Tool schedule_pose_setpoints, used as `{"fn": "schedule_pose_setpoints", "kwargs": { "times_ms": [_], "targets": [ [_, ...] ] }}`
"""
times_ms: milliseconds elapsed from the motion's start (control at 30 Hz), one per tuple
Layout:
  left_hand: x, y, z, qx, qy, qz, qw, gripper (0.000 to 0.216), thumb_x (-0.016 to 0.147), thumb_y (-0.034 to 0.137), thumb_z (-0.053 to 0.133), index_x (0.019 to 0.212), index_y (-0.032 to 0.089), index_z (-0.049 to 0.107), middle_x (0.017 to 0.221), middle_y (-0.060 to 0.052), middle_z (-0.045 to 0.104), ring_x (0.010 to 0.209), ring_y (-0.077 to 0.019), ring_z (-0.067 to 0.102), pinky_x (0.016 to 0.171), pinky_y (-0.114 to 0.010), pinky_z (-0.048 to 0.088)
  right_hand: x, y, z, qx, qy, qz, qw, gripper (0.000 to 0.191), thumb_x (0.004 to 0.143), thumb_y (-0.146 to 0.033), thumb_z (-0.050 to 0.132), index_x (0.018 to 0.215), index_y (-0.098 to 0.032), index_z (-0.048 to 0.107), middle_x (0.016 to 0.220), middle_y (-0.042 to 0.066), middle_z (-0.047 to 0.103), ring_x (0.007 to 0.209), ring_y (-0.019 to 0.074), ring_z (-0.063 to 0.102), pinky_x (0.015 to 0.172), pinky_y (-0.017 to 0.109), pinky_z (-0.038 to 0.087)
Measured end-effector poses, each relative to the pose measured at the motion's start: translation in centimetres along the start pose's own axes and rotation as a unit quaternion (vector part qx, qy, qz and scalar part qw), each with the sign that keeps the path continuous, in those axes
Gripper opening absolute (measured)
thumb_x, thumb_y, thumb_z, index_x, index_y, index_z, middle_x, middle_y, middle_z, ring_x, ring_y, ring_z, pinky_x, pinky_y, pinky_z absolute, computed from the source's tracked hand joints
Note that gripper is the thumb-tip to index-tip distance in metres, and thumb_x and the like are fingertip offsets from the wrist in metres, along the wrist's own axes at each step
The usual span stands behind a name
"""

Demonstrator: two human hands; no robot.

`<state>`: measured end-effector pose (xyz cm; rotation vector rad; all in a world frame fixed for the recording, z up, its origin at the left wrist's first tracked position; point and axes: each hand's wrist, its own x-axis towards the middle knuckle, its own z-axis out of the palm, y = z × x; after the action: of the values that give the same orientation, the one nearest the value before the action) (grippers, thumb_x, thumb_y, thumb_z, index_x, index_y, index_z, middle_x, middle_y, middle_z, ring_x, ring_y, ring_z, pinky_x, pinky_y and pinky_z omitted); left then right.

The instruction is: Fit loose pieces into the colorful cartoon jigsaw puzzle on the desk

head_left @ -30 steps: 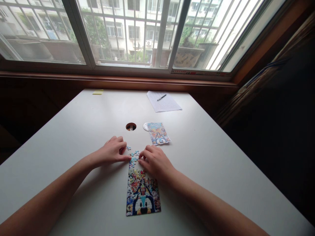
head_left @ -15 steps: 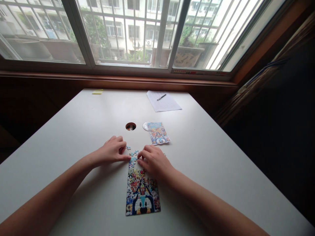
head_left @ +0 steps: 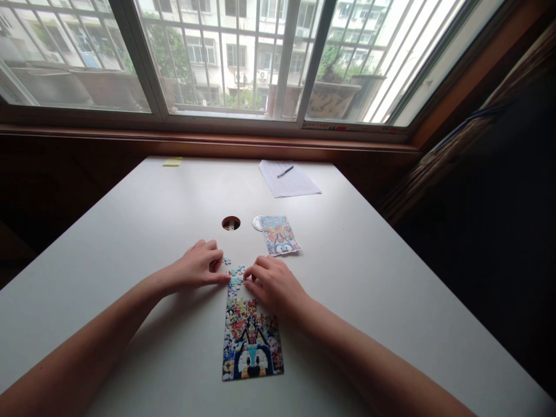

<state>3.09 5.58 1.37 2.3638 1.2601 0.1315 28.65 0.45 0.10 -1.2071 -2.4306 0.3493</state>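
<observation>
A partly assembled jigsaw puzzle (head_left: 253,341) lies on the table, showing a blue cartoon dog's face low down and a crowd of small figures above it. My left hand (head_left: 200,264) rests at its upper left, fingers curled, the thumb stretched out to touch the left edge. There is a gap between that thumb and the fingers. On the other side my right hand (head_left: 273,284) has thumb and forefinger pinched together at the puzzle's upper part, on a small puzzle piece mostly hidden by the fingertips. Loose puzzle pieces (head_left: 237,270) lie between the hands.
Beyond the hands are a reference picture card (head_left: 280,234) lying partly over a round silver disc (head_left: 256,223), and a round hole (head_left: 231,223) in the white table (head_left: 373,278). Farther back lie paper sheets (head_left: 291,184) with a pen (head_left: 285,171) and a yellow sticky note (head_left: 172,162).
The fingertips of my right hand have shifted very slightly to the right. My left hand and the puzzle have stayed in place.
</observation>
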Motion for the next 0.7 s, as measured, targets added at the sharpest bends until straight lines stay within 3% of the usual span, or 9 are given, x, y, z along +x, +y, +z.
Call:
{"fn": "schedule_pose_setpoints", "kwargs": {
  "times_ms": [433, 700],
  "targets": [
    [-0.1, 0.2, -0.2, -0.002, -0.006, -0.008, 1.0, 0.048, 0.082, 0.066, 0.063, 0.074, 0.019, 0.055, 0.091, -0.005, 0.055, 0.093, -0.0249, 0.047, 0.079, -0.033, 0.039, 0.0, 0.1, 0.3, 0.008, 0.007, -0.002, 1.0, 0.008, 0.092, -0.026, 0.067, 0.097, -0.024, 0.073, 0.095, 0.002, 0.067, 0.092, 0.0195, 0.059, 0.087, 0.034, 0.04],
    [-0.3, -0.1, -0.7, -0.034, -0.017, 0.006, 0.999, 0.046, 0.09, 0.063, 0.055, 0.079, 0.019, 0.057, 0.095, -0.006, 0.054, 0.097, -0.0243, 0.046, 0.084, -0.034, 0.04, -0.1, 0.5, -1.6, 0.005, -0.001, 0.003, 1.0, 0.009, 0.094, -0.024, 0.065, 0.098, -0.022, 0.073, 0.095, 0.003, 0.071, 0.09, 0.0197, 0.059, 0.083, 0.033, 0.041]
  ]
}}
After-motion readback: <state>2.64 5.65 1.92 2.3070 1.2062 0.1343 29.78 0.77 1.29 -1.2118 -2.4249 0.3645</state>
